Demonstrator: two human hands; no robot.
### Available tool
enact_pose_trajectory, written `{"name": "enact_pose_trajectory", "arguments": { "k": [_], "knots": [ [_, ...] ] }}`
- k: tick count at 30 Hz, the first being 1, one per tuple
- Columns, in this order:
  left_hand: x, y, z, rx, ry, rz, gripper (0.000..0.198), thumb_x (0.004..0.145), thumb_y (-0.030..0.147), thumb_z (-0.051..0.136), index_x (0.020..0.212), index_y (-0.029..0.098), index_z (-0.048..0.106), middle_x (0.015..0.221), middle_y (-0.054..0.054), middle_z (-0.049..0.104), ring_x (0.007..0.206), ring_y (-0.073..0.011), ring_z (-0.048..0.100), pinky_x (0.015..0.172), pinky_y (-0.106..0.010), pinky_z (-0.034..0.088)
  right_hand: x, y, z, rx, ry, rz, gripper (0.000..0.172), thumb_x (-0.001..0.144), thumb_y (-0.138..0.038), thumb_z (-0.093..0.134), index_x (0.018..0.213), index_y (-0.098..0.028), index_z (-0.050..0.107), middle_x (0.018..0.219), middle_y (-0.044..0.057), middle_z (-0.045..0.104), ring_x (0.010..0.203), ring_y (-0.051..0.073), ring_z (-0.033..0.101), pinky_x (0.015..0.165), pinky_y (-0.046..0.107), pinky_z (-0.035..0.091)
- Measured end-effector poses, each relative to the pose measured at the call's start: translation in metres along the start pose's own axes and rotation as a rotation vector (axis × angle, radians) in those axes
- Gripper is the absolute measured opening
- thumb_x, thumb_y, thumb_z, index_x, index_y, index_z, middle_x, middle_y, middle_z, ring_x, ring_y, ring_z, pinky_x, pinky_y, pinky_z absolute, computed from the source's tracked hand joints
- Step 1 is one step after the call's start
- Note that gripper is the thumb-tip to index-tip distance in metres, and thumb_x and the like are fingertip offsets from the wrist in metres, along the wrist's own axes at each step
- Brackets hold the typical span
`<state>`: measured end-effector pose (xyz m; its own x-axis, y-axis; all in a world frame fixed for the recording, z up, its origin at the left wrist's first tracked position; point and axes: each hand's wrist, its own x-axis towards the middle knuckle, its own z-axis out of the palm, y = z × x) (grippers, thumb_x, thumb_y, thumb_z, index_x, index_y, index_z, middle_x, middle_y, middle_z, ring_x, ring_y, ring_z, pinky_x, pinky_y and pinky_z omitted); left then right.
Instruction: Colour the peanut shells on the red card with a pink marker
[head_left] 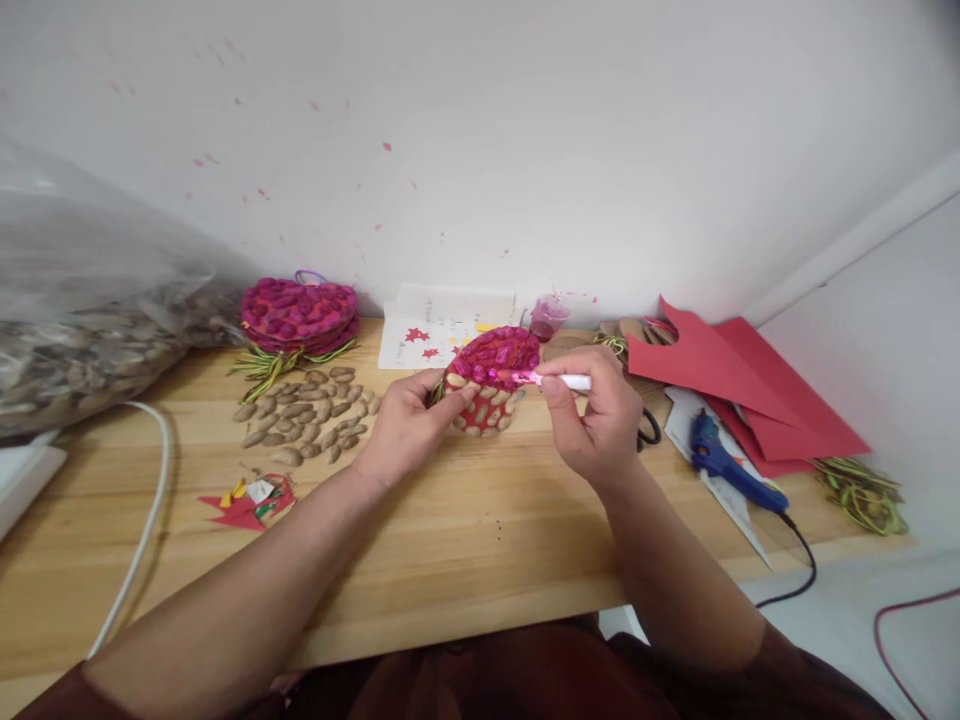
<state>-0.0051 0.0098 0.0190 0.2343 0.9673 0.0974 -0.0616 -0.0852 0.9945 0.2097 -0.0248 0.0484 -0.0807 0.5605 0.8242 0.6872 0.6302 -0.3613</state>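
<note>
A round red disc covered with peanuts [491, 375] is gripped at its left edge by my left hand [409, 420], thumb on top. Its upper part is painted magenta, while the peanuts along the lower part keep their natural tan. My right hand [600, 415] pinches a white-handled paintbrush [574, 382], whose pink-stained tip touches the painted peanuts near the disc's middle. Behind the disc, a small clear cup with magenta paint [549, 315] stands against the wall. Loose peanuts [304, 415] lie to the left of my left hand.
Finished-looking magenta discs [300, 315] are stacked at the back left, beside a big plastic bag of peanuts [90, 340]. Red paper sheets [750, 380], a blue glue gun [731, 470] with a black cord and green strings [862, 495] lie right. A white cable [154, 510] crosses the left side.
</note>
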Motion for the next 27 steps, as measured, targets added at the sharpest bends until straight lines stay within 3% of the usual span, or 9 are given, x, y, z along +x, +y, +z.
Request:
{"name": "enact_pose_trajectory", "arguments": {
  "k": [13, 22, 27],
  "knots": [
    [0.0008, -0.0022, -0.0010, -0.021, -0.008, -0.007, 0.030, 0.082, 0.047, 0.083, 0.077, 0.018, 0.076, 0.073, -0.003, 0.074, 0.066, -0.0186, 0.063, 0.065, -0.029, 0.049, 0.0004, 0.0000, -0.0007, -0.008, 0.013, 0.044, 0.008, 0.100, -0.027, 0.063, 0.099, -0.026, 0.071, 0.090, 0.004, 0.075, 0.087, 0.022, 0.069, 0.086, 0.044, 0.054],
    [0.0011, 0.0013, -0.0002, -0.020, -0.003, 0.032, 0.028, 0.080, 0.044, 0.084, 0.071, 0.019, 0.076, 0.069, -0.002, 0.073, 0.062, -0.0162, 0.058, 0.064, -0.028, 0.047, -0.0076, 0.0069, 0.0017, 0.128, 0.033, 0.265, 0.011, 0.101, -0.033, 0.063, 0.104, -0.025, 0.071, 0.096, 0.006, 0.075, 0.093, 0.022, 0.071, 0.081, 0.039, 0.057],
    [0.0016, 0.0015, -0.0003, -0.029, -0.005, 0.018, 0.028, 0.079, 0.046, 0.084, 0.071, 0.020, 0.077, 0.067, -0.002, 0.073, 0.060, -0.0172, 0.059, 0.062, -0.029, 0.047, -0.0074, 0.0065, 0.0024, 0.138, 0.070, 0.275, 0.013, 0.101, -0.034, 0.063, 0.103, -0.024, 0.070, 0.097, 0.006, 0.074, 0.092, 0.022, 0.070, 0.082, 0.040, 0.057]
  ]
}}
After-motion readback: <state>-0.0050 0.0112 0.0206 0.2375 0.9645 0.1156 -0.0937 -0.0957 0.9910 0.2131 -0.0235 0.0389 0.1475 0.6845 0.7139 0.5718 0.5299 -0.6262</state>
